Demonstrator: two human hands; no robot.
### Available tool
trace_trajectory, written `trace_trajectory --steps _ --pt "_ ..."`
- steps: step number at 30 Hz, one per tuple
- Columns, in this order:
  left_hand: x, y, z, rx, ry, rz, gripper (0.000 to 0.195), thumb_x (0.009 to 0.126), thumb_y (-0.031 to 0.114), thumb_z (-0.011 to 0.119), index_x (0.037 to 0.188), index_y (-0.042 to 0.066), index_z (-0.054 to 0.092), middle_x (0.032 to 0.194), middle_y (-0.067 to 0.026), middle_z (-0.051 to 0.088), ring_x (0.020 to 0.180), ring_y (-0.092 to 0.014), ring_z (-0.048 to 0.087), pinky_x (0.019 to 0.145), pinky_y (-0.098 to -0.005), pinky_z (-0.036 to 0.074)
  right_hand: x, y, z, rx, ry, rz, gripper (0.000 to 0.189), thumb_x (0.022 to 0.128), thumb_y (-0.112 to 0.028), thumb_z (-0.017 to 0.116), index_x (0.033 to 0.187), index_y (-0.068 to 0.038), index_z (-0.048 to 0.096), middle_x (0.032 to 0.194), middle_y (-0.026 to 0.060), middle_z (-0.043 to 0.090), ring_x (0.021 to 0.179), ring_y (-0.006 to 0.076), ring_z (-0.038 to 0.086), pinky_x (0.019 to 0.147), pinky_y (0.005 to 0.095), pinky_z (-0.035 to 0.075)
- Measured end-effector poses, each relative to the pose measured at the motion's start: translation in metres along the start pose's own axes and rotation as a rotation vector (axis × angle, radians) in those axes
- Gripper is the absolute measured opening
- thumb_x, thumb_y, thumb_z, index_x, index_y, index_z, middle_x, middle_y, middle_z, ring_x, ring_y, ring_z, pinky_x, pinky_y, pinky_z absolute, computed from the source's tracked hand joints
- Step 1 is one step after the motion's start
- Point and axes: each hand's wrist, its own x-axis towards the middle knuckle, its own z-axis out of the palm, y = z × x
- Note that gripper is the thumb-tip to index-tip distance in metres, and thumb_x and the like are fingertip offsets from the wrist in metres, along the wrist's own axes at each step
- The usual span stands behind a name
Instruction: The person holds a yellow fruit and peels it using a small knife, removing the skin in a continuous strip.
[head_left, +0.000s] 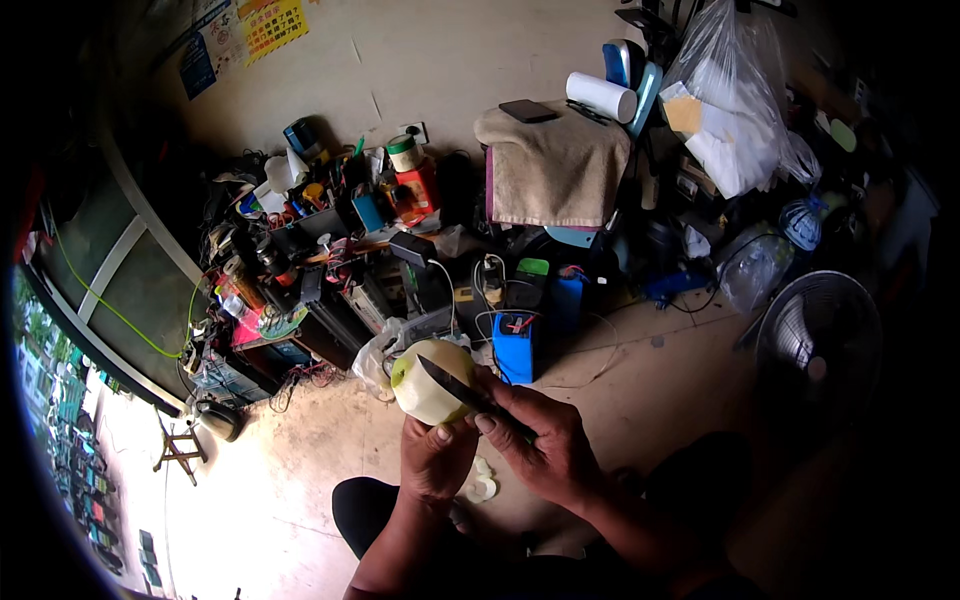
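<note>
A large pale fruit (431, 379), mostly peeled, rests in my left hand (439, 457), which grips it from below. Green skin still shows at its left end and along its lower edge. My right hand (536, 435) is closed around the handle of a dark-bladed knife (454, 386). The blade lies across the front of the fruit, its tip pointing up and left. Strips of peel (481, 484) lie on the floor below my hands, between my knees.
A floor fan (817, 364) stands at the right. Ahead are a blue battery pack (513, 349) with wires, a cluttered workbench (367, 244) and a towel-draped chair (559, 169). A small folding stool (180, 454) and a glass door (120, 262) are at the left.
</note>
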Motion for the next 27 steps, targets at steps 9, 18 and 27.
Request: trace_trajectory --steps 9,18,27 --pt "0.000 -0.006 0.009 -0.029 -0.022 0.001 0.091 0.079 0.026 0.089 0.153 0.008 0.040 0.147 -0.0092 0.054 0.129 -0.025 0.055 0.113 -0.0440 0.040 0.002 -0.007 -0.016 0.102 -0.041 0.082 0.043 0.099 -0.008 0.072 0.140 0.000 0.063 0.117 0.0179 0.075 0.106 0.0202 0.073 0.092 0.0322 0.056" --pt "-0.002 -0.009 -0.003 0.021 -0.107 0.009 0.099 0.081 0.031 0.088 0.160 0.008 0.032 0.159 -0.0115 0.045 0.146 -0.031 0.044 0.125 -0.0481 0.030 0.001 -0.005 -0.020 0.166 -0.054 0.103 0.042 0.100 -0.006 0.070 0.141 -0.004 0.063 0.121 0.0140 0.075 0.107 0.0129 0.069 0.094 0.0289 0.055" --pt "-0.010 -0.007 -0.014 -0.077 -0.129 -0.027 0.096 0.076 0.031 0.092 0.156 0.015 0.041 0.151 -0.0079 0.052 0.138 -0.030 0.051 0.115 -0.0482 0.040 0.001 -0.013 -0.031 0.365 -0.185 0.214 0.047 0.102 -0.008 0.068 0.148 -0.006 0.057 0.136 0.0107 0.069 0.118 0.0106 0.063 0.100 0.0288 0.053"
